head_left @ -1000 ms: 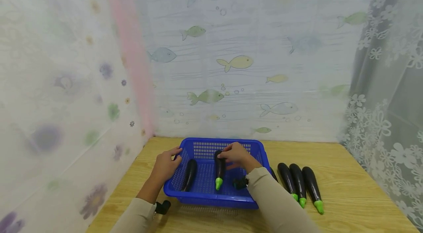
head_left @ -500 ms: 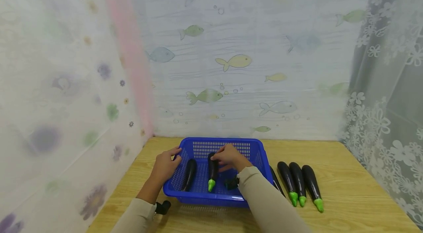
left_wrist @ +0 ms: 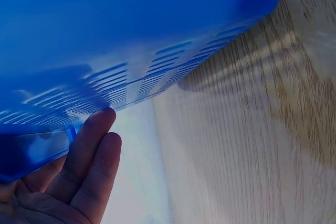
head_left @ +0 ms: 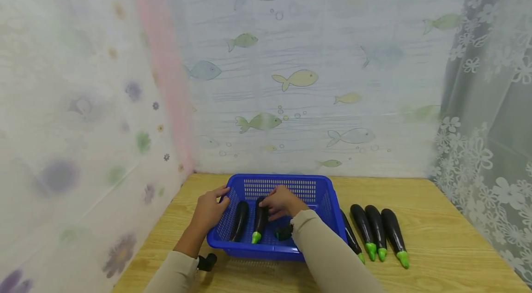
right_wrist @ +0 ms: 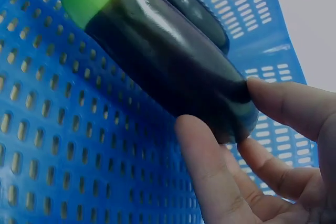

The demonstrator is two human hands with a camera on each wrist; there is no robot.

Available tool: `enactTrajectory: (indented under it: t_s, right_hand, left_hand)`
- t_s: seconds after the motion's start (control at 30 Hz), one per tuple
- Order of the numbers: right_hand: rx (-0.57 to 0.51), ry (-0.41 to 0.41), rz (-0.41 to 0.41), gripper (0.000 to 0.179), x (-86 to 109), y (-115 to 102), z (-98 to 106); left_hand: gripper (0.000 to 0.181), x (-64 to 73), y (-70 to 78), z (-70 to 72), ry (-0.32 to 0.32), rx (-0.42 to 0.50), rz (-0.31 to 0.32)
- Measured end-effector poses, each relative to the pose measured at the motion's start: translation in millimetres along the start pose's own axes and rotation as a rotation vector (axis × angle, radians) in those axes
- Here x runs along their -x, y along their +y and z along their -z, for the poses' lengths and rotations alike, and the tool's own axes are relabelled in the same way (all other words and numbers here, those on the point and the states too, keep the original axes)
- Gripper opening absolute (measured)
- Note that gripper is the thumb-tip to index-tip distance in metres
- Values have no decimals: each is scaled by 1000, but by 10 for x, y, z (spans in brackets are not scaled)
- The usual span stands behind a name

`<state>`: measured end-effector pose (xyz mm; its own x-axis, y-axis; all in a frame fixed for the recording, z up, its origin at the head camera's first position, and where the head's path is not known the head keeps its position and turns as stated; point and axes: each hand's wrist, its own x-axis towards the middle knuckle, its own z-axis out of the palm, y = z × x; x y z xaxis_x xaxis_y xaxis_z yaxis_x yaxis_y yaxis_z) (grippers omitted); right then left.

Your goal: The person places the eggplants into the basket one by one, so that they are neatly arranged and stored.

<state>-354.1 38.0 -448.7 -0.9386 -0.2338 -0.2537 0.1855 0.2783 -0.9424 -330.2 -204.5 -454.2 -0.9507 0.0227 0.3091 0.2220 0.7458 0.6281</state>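
Eggplant (head_left: 260,221) and pinching right hand (head_left: 283,201) have shifted toward 9 o'clock over the past second, coming just beside a second eggplant (head_left: 239,220) inside a blue basket (head_left: 238,249).

Head view: the pinched eggplant's green cap (head_left: 256,237) points toward 7 o'clock, the second eggplant lies at the basket's 9 o'clock side, and the left hand (head_left: 210,208) touches the rim near 10 o'clock, thumb and forefinger spread. Four more eggplants (head_left: 375,227) lie on a wooden table (head_left: 436,219), off the basket's 4 o'clock side. Left wrist view: two nearly straight fingers (left_wrist: 100,163) rest along the slotted wall; how the thumb presses cannot be told. Right wrist view: gently bent fingers, parted by the eggplant's width, pinch its blunt end, green cap toward 11 o'clock.
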Motion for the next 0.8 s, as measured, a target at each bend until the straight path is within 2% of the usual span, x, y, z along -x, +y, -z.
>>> enactTrajectory:
  t_s: [0.43,0.67,0.8]
  right_hand:
    - [44,-1,-14,28,-19,-16,-93]
    - [40,-19,-16,33,-28,-36,-127]
    - [43,-25,-13,29,-7,-39,-144]
  left_hand:
    - [41,5,-6,3,0,10,10]
    - [41,3,13,20,6,-11,14]
    - [40,12,17,17,6,-10,18]
